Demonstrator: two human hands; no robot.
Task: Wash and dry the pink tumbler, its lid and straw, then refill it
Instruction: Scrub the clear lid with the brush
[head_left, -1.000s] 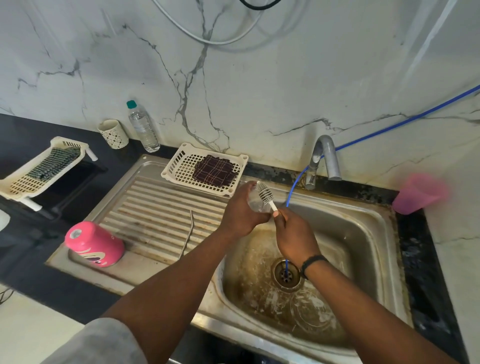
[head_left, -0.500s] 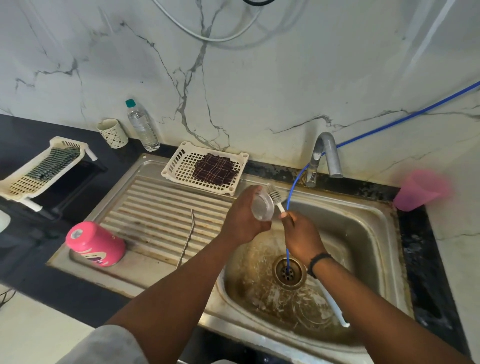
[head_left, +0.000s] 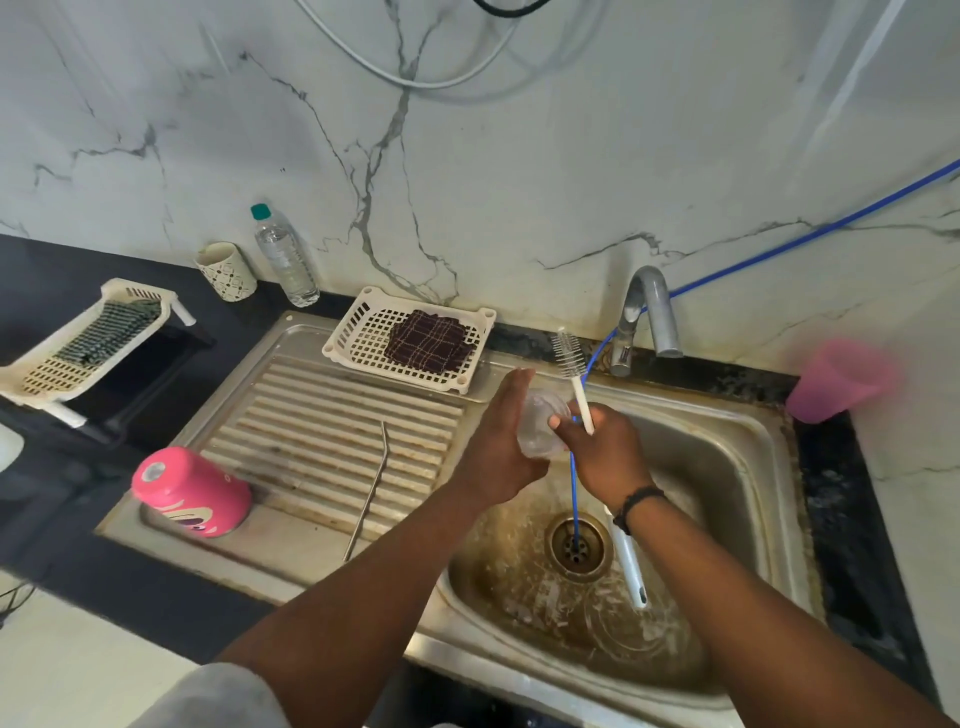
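Since half a second ago, your bottle brush (head_left: 571, 364) has come out from behind the lid (head_left: 540, 426) and now stands upright above your hands, bristle head clear of the lid and tilted slightly toward the tap (head_left: 649, 312). Your left hand (head_left: 498, 441) cups the one clear lid with fingers nearly straight along its far side, palm against it. Your right hand (head_left: 605, 452) is curled round the brush handle, and its fingertips touch the lid's near face. One handle end (head_left: 628, 561) shows below your right wrist, over the basin. One blue hose (head_left: 574, 493) drops directly beneath the grip into the one drain (head_left: 576, 545) of the sink (head_left: 753, 467). Task items counted: one pink tumbler (head_left: 192, 493), lying on its side on the drainboard well to the left of your hands; one metal straw (head_left: 369, 493), lying on the ribs between the tumbler and your left forearm; one lid, in hand. Other items counted: two white baskets, one (head_left: 363, 338) just beyond your left hand holding one dark checked cloth (head_left: 431, 340), the other (head_left: 78, 343) far to the left holding one green cloth (head_left: 109, 332); one water bottle (head_left: 285, 260); one patterned cup (head_left: 227, 270); one pink plastic cup (head_left: 836, 379), tilted, well to the right of the grip.
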